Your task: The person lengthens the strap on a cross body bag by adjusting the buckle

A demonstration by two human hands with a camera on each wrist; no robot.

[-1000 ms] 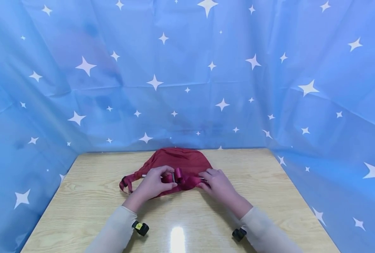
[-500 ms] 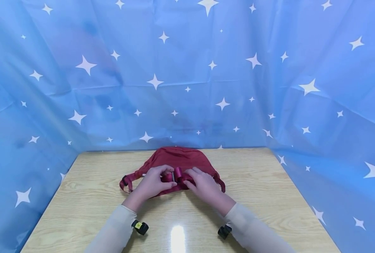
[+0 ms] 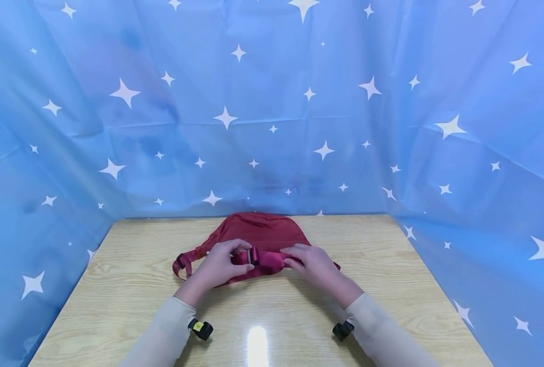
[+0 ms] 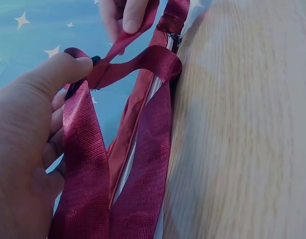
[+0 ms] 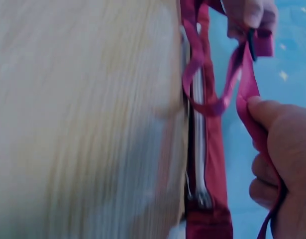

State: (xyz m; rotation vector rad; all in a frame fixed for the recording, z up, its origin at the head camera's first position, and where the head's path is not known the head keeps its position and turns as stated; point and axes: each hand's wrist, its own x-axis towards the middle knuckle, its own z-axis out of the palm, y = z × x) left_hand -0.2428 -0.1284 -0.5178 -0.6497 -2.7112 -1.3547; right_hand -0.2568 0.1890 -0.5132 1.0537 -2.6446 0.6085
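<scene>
A dark red waist bag [image 3: 262, 229] lies near the table's back edge, its zipper [image 5: 198, 124] running along the near side. My left hand [image 3: 218, 262] pinches the black strap adjuster [image 3: 252, 256] between thumb and fingers; the left wrist view shows the wide maroon strap [image 4: 85, 164] threaded through it. To the right, my right hand [image 3: 315, 262] grips a stretch of the same webbing, thumb laid on it in the right wrist view. A slack loop of strap [image 4: 165, 62] hangs between the adjuster and the bag.
Another black buckle [image 3: 180, 262] on a strap loop lies at the bag's left end. The wooden table [image 3: 115, 311] meets a blue star-patterned curtain [image 3: 272, 102] at the back and sides. Black cameras sit at both wrists.
My right hand went left toward the adjuster, then back right, drawing webbing along. The upright strap loop at the adjuster is now smaller. My left hand stays almost in place.
</scene>
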